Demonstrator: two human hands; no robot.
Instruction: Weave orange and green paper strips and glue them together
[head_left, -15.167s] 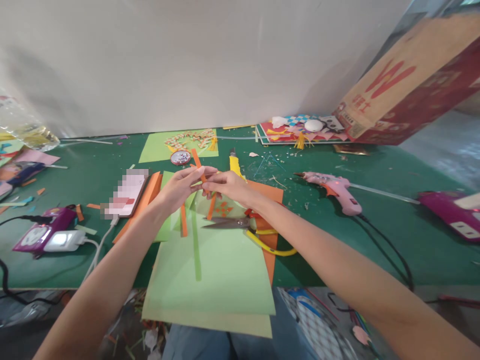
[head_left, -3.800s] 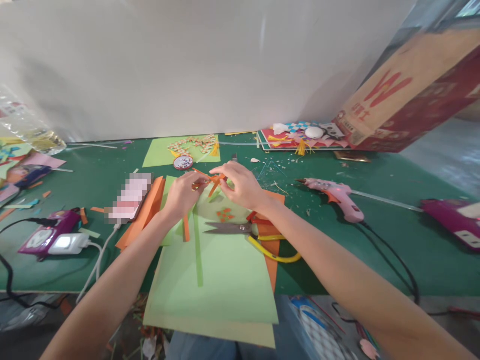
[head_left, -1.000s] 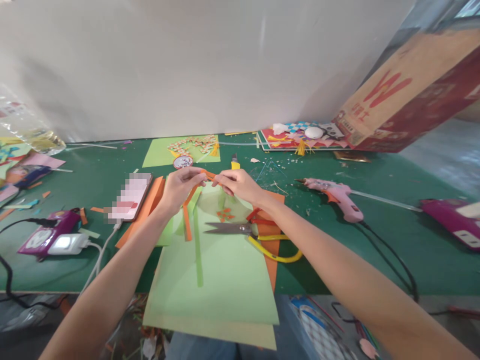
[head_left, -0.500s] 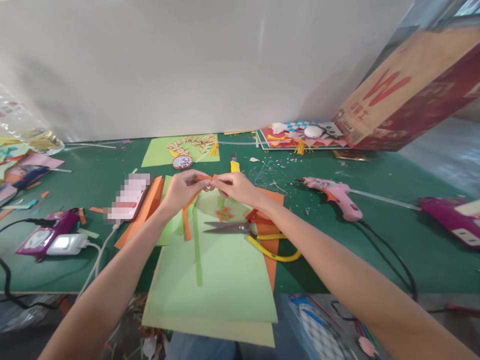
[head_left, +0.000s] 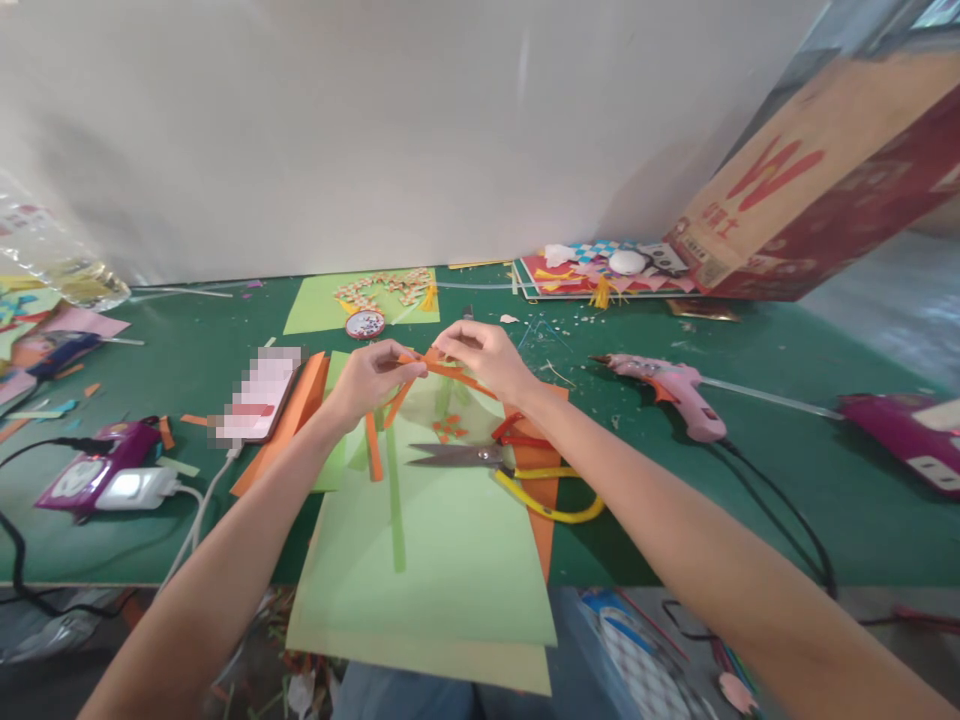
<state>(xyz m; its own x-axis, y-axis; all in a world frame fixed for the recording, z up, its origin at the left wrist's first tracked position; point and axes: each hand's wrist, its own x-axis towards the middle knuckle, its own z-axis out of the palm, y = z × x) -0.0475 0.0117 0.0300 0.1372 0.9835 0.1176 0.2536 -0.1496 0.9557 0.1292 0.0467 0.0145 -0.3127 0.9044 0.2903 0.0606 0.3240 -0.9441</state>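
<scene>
Between my two hands is a folded orange paper strip (head_left: pixel 459 374), held above light green paper sheets (head_left: pixel 420 570). My left hand (head_left: pixel 375 378) pinches it near the fold, and one end slants down below the fingers. At the fold's other side my right hand (head_left: pixel 484 360) has thumb and fingers closed on it, while another length runs right beneath the palm. Under the hands lie another orange strip (head_left: pixel 373 447), a green strip (head_left: pixel 396 500) and small orange paper pieces (head_left: pixel 450 430). Scissors with yellow and red handles (head_left: pixel 547 510) rest on the sheets, blades pointing left.
A phone (head_left: pixel 264 390) on a cable and folded orange paper (head_left: pixel 289 440) lie left. A purple power strip (head_left: pixel 112 460) stands farther left. Rightward is a pink glue gun (head_left: pixel 675 385) with a cord. A paper bag (head_left: pixel 810 190) and decorated papers (head_left: pixel 600 275) are at the back.
My right hand has shifted slightly up and right, away from the left. More of the orange strip now shows, with a length running under the right palm. The left hand is nearly still.
</scene>
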